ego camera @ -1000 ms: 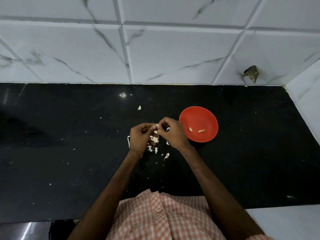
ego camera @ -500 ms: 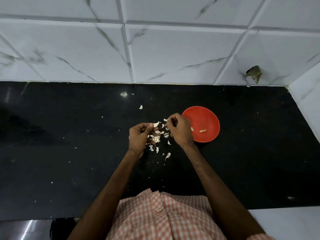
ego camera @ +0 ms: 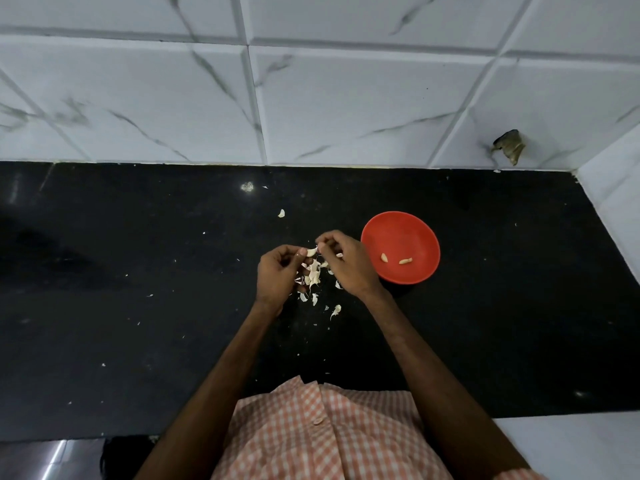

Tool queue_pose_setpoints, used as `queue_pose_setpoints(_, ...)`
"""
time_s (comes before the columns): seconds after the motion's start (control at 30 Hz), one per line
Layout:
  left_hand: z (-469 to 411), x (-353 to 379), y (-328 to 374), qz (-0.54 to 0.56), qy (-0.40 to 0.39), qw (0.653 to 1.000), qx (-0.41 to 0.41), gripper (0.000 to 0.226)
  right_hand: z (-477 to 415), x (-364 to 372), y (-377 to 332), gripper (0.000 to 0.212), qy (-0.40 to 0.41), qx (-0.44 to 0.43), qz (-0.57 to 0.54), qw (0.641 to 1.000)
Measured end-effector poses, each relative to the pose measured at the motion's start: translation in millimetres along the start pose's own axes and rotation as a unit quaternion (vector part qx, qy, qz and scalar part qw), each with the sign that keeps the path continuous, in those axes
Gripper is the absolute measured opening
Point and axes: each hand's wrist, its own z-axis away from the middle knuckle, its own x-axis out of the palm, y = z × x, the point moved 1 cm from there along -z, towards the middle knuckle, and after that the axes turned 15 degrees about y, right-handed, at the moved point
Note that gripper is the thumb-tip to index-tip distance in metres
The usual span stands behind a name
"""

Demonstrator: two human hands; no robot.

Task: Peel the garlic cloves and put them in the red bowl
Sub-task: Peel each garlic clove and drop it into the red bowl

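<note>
My left hand (ego camera: 277,275) pinches a pale garlic clove (ego camera: 311,252) between thumb and fingers above the black counter (ego camera: 138,306). My right hand (ego camera: 346,263) meets it from the right, fingertips pinched at the clove's tip and its skin. Beneath both hands lies a heap of garlic pieces and white skins (ego camera: 313,277). The red bowl (ego camera: 412,230) stands just right of my right hand, with two peeled cloves (ego camera: 394,259) inside it.
Loose skin flakes dot the counter, one piece (ego camera: 281,213) behind the hands. A white marbled tile wall (ego camera: 311,98) rises at the back and a side wall at the right. My checked shirt (ego camera: 322,431) is at the near edge.
My right hand drew away toward the bowl half a second ago and has come back to the clove in my left hand. The bowl's contents are unchanged.
</note>
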Motion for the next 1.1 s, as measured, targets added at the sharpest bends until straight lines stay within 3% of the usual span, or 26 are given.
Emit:
queue_pose_setpoints(0.13,0,1,0,-0.023,-0.005,0.999,0.024,0.011,5,9,0,0.012,0.004,0.022,-0.044,0.999)
queue_pose_setpoints(0.27,1,1,2,0.007,-0.020,1.000,-0.002,0.009,4,12,1,0.019,0.036,0.107,-0.071,0.991)
queue_pose_setpoints(0.43,1,-1,1,0.013,-0.020,1.000,-0.017,0.011,4,9,3,0.010,-0.015,0.136,-0.118,0.984)
queue_pose_setpoints(0.67,-2,6,-7,-0.109,0.013,0.993,0.045,0.015,4,12,6,0.016,-0.026,-0.012,0.084,0.996)
queue_pose_setpoints(0.87,-1,13,-8,-0.157,0.075,0.980,0.096,0.016,13,16,-5,0.012,0.024,-0.018,0.148,0.988)
queue_pose_setpoints(1.1,0,14,-9,0.031,0.081,0.996,-0.029,0.021,20,26,-4,0.016,0.009,-0.003,0.066,0.998)
